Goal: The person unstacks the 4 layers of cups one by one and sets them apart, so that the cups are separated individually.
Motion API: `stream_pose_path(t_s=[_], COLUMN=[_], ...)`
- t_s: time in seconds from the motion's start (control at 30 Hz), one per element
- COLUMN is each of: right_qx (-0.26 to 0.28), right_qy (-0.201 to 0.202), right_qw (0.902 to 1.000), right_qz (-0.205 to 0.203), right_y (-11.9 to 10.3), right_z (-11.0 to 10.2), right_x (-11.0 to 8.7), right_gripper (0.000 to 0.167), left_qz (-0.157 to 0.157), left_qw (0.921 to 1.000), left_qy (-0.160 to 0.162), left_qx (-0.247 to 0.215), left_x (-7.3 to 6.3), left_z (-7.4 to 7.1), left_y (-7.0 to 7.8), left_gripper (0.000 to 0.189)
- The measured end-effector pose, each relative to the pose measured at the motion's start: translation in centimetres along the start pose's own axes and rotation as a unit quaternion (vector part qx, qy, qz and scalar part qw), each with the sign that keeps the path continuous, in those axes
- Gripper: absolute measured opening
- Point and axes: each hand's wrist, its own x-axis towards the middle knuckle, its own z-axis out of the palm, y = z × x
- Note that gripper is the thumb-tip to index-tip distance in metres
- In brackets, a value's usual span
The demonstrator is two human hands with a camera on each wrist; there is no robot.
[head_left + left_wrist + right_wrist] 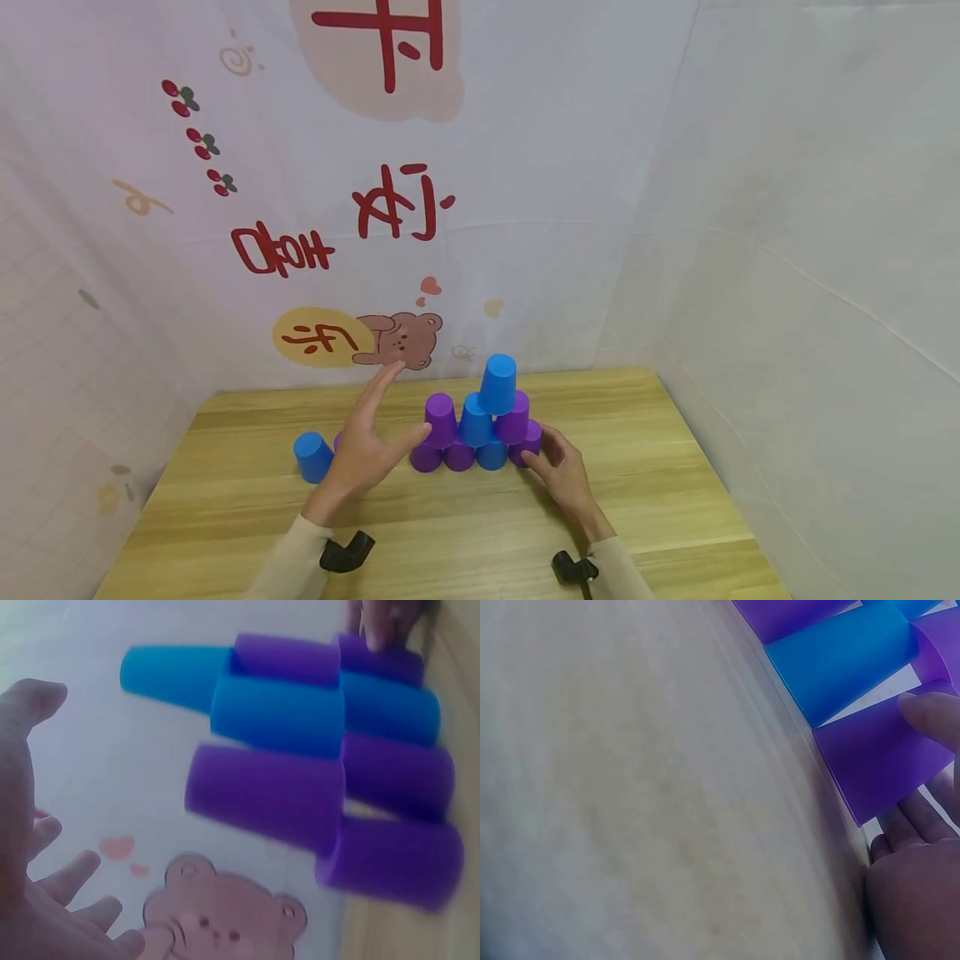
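Upside-down plastic cups stand in a stepped stack. Its bottom row is purple at both ends, with another purple cup (459, 456) and a blue cup (492, 454) between. Above sit a purple cup (440, 419), a blue cup (475, 422) and a purple cup (514, 418); a blue cup (498, 383) tops the right side. My right hand (564, 475) holds the bottom right purple cup (885, 750), thumb in front and fingers behind. To the left of the stack, my left hand (367, 450) is raised with fingers spread, apart from the cups and holding nothing.
A blue cup (312, 458) stands upside down at the left of the wooden table (465, 533). Beside it, a purple cup (337, 439) is mostly hidden behind my left hand. A white printed cloth (525, 250) hangs behind, with white cloth walls on both sides.
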Motion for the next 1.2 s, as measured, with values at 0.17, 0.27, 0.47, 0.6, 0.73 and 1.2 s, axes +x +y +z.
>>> stream_pose_path(t_s=[0.17,0.27,0.47,0.6,0.73,1.2], right_qx=[-0.005,-0.006,-0.002,-0.003,-0.003,0.003], right_qy=[0.001,0.003,0.006,0.007,0.003,-0.012], right_qw=[1.0000,1.0000,0.9999,0.9998,0.9999,0.9999], right_qz=[-0.004,-0.005,0.008,0.016,0.017,-0.006], right_y=[0.0,0.1,0.2,0.1,0.0,-0.2], right_z=[0.0,0.1,0.1,0.0,-0.1,0.0], right_x=[-0.1,-0.1,-0.1,-0.1,-0.2,0.0], right_gripper=[0.056,0.056,0.056,0.057,0.057,0.057], left_qz=[0.024,0.028,0.052,0.067,0.073,0.054], left_qw=[0.9994,0.9988,0.9967,0.9957,0.9952,0.9960], left_qy=[-0.023,-0.038,-0.060,-0.065,-0.065,-0.070], left_qx=[-0.010,-0.016,-0.013,-0.006,-0.004,0.010], left_x=[1.0,1.6,2.9,3.5,4.0,5.8], left_z=[1.8,2.8,4.7,5.7,6.5,8.3], left_y=[1.6,2.4,3.0,3.2,3.4,4.0], left_gripper=[0.093,0.091,0.088,0.087,0.085,0.079])
